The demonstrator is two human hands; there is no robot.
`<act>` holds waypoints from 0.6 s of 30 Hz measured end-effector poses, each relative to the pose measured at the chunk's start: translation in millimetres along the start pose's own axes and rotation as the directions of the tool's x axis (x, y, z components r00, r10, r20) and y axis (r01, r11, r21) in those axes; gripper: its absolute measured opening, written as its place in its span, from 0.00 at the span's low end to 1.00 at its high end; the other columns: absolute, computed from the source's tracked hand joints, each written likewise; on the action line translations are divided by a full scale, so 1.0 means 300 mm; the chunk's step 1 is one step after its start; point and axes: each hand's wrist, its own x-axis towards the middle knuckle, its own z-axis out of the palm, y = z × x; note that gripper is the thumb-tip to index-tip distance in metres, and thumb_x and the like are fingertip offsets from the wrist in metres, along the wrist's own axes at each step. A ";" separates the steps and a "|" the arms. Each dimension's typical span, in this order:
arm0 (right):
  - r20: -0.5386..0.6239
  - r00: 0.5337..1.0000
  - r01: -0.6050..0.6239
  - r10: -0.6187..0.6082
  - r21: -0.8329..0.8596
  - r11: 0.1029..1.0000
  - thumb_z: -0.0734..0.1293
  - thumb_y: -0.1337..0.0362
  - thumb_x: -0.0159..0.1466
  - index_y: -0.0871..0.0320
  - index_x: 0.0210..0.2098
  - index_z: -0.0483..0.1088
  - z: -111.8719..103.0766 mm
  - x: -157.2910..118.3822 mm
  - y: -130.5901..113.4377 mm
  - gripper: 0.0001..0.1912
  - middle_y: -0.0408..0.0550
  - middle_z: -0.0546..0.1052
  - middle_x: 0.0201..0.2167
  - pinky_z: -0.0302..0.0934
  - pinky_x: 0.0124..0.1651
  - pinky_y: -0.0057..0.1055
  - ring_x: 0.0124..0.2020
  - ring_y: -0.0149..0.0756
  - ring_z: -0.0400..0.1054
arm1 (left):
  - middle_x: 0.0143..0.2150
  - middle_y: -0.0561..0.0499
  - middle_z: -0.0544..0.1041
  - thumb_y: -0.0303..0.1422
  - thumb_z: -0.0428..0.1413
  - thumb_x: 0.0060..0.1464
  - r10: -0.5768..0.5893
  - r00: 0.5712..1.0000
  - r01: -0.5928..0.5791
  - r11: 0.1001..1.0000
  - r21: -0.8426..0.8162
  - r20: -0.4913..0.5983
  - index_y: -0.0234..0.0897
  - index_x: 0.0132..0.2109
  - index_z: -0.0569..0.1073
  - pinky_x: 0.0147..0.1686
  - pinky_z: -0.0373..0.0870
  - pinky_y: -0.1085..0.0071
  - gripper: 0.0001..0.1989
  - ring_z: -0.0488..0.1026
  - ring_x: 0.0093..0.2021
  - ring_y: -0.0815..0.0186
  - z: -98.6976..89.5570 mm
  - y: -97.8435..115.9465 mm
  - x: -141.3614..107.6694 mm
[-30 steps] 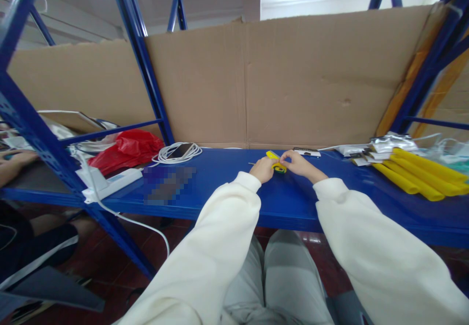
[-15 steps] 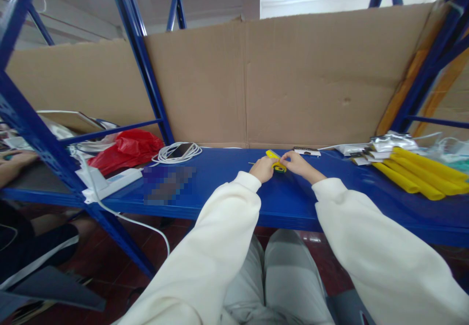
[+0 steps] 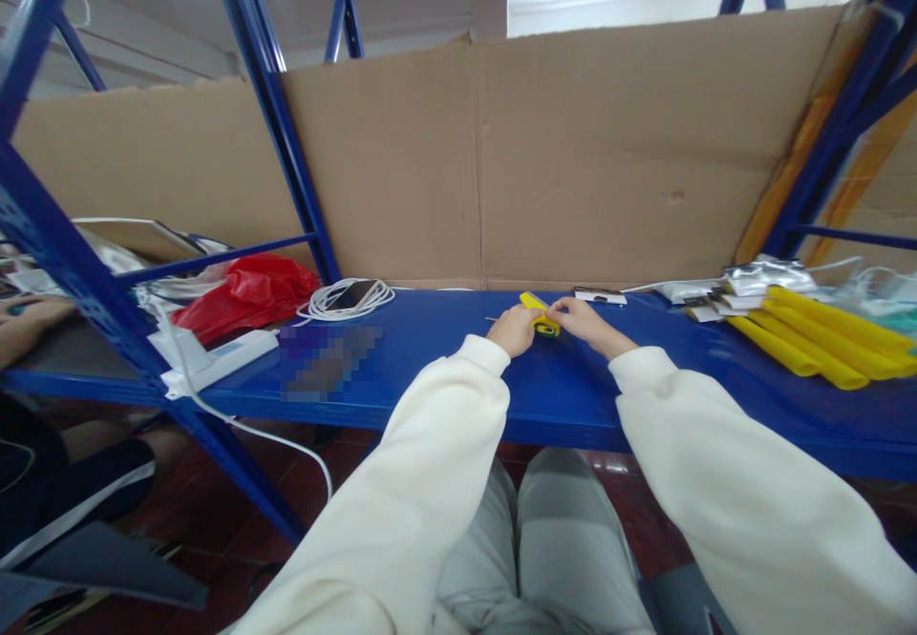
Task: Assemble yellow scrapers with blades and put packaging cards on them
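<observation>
Over the blue shelf top, my left hand [image 3: 513,330] is closed around a small yellow object [image 3: 531,301] with a dark green, rounded part at its near end. A thin rod-like tip pokes out to the left of that hand; whether it belongs to the yellow object I cannot tell. My right hand [image 3: 579,320] is at the object's right side, fingertips pinched together against it. What lies between those fingertips is too small to make out. The fingers hide much of the object.
Yellow rolled sleeves [image 3: 823,339] and silver packets [image 3: 770,279] lie at right. A black-and-white strip [image 3: 600,296] sits behind my hands. To the left are a coiled white cable [image 3: 379,299], a power strip [image 3: 236,358], a red bag [image 3: 250,291] and another person's hand [image 3: 29,325].
</observation>
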 end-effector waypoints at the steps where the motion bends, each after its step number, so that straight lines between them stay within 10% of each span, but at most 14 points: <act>1: -0.004 1.000 0.002 -0.002 0.033 0.999 0.65 0.69 0.54 0.57 0.22 0.67 0.000 0.002 0.001 0.05 0.43 0.73 0.25 0.64 0.43 0.32 0.33 0.35 0.68 | 0.54 0.44 0.76 0.20 0.50 0.58 0.003 1.000 -0.003 1.000 -0.002 -0.003 0.39 0.59 0.73 0.56 0.67 0.69 0.24 0.73 0.55 0.61 -0.002 0.000 0.000; 18: 0.038 0.976 -0.214 0.212 0.288 0.934 0.67 0.75 0.54 0.56 0.33 0.65 -0.020 -0.031 -0.066 0.10 0.40 0.72 0.26 0.62 0.35 0.27 0.30 0.31 0.68 | 0.56 0.42 0.74 0.24 0.51 0.60 0.027 1.000 -0.028 0.999 0.046 0.010 0.38 0.62 0.69 0.57 0.67 0.67 0.24 0.72 0.56 0.60 -0.016 -0.007 -0.007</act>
